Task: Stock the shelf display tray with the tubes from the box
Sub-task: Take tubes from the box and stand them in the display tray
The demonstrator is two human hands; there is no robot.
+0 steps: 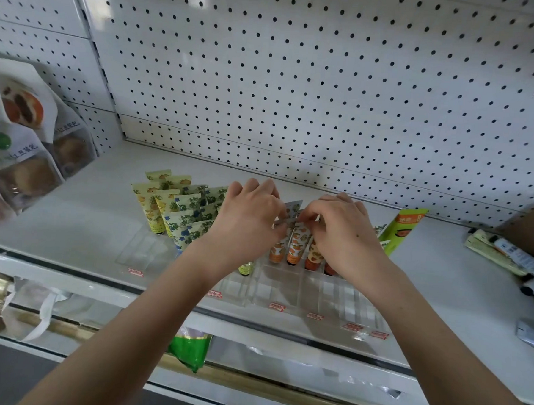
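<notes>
The left hand (249, 220) and the right hand (341, 234) both pinch, with curled fingertips, the crimped upper end of the orange tube (297, 244), which stands cap-down mid-row in the display tray (285, 293), long axis leaning toward the tray's back, between both hands.

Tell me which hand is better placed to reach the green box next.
Probably right: the right hand is nearer the green box; the left hand is farther, on the yellow tubes' side.
</notes>
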